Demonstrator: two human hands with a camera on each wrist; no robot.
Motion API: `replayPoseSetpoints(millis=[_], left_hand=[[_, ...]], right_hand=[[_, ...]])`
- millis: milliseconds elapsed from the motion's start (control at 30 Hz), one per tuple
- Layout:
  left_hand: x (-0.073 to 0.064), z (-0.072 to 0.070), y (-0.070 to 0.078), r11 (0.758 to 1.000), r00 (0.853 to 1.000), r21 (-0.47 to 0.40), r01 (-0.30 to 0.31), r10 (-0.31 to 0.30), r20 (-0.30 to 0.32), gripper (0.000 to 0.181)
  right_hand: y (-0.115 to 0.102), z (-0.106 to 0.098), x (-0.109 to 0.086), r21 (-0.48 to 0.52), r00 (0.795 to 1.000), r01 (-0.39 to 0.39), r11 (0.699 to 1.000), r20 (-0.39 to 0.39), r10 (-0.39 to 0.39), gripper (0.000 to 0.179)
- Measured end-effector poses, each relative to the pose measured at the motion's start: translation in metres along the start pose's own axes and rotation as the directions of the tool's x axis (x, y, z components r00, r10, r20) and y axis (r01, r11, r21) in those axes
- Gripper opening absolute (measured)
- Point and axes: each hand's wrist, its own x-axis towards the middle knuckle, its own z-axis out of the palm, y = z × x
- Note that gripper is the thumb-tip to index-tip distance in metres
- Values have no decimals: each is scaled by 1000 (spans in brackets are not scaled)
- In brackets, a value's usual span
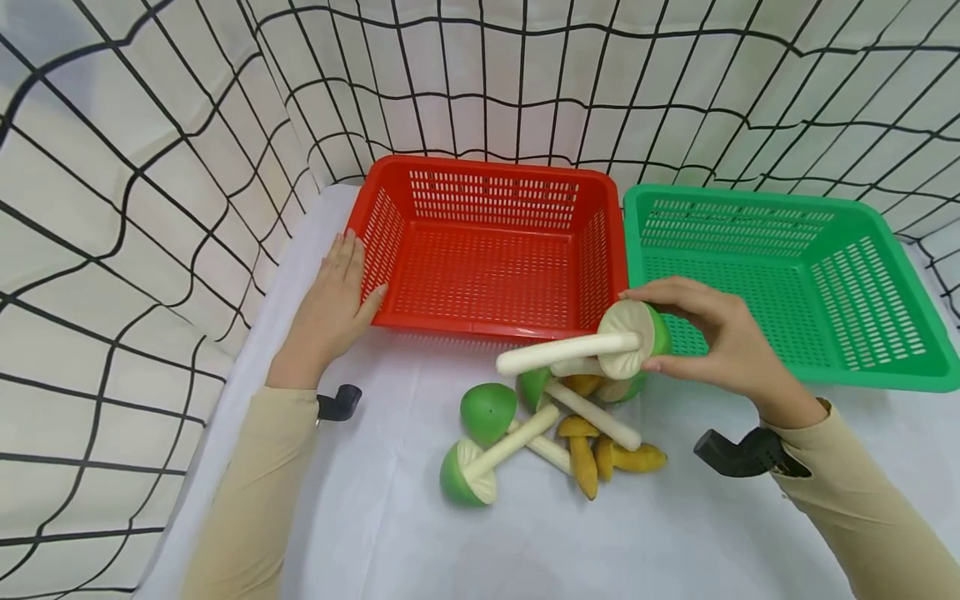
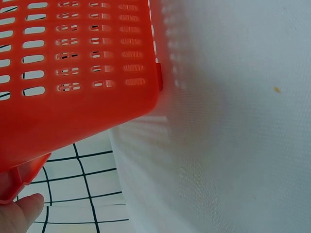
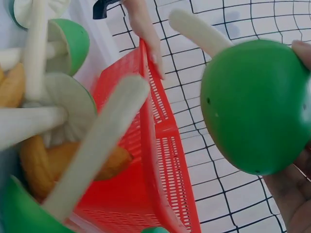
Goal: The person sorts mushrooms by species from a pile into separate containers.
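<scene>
My right hand [image 1: 712,333] holds a toy mushroom with a green cap and a pale stem [image 1: 562,352], fingers and thumb on opposite sides of the cap. Its stem points left, over the red basket's front right corner. In the right wrist view the smooth green cap [image 3: 255,107] faces the camera. Fingers straight, my left hand [image 1: 326,292] rests on the left rim of the red basket [image 1: 483,279]. Below the held mushroom lies a pile of green-capped mushrooms [image 1: 487,412] and smaller yellow-brown mushrooms [image 1: 583,462], some partly hidden behind others.
A green basket [image 1: 738,279] stands to the right of the red one. Black wire mesh [image 1: 517,92] with white cloth behind it rises at the back and along the left side. White cloth [image 1: 450,550] covers the table.
</scene>
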Motion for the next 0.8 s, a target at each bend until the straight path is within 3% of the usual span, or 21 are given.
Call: replayPoseSetpoints(millis=[167,400,633,800], left_hand=[[1,0,0,1000,1000,8,-2,2,-3,69],[0,-1,0,1000,1000,13,-13,13,-11,67],[0,0,0,1000,1000,10,-23,23,-13,67],[0,1,0,999,999,11,-34,34,-23,67]], right_hand=[[1,1,14,-79,994,-94,993,-65,89,63],[18,8,30,-132,971,-214,968,-141,195,55],[39,13,44,-173,922,-372,912,-185,341,48],[51,16,55,-180,895,-440,880,-169,413,51]])
